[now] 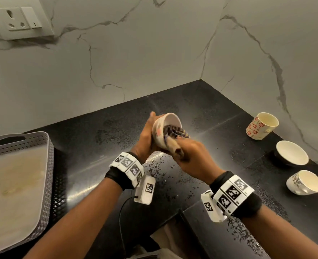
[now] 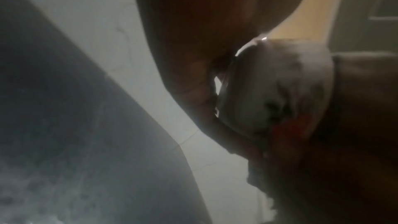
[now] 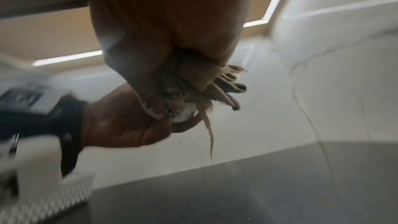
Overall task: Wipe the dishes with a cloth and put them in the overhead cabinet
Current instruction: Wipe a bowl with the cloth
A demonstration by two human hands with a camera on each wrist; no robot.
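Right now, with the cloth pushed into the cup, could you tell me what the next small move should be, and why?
Probably turn the cloth around the inside of the cup. The left hand holds the tilted cup above the counter, and the right hand grips the bunched cloth in its mouth, so wiping looks under way, not finished.
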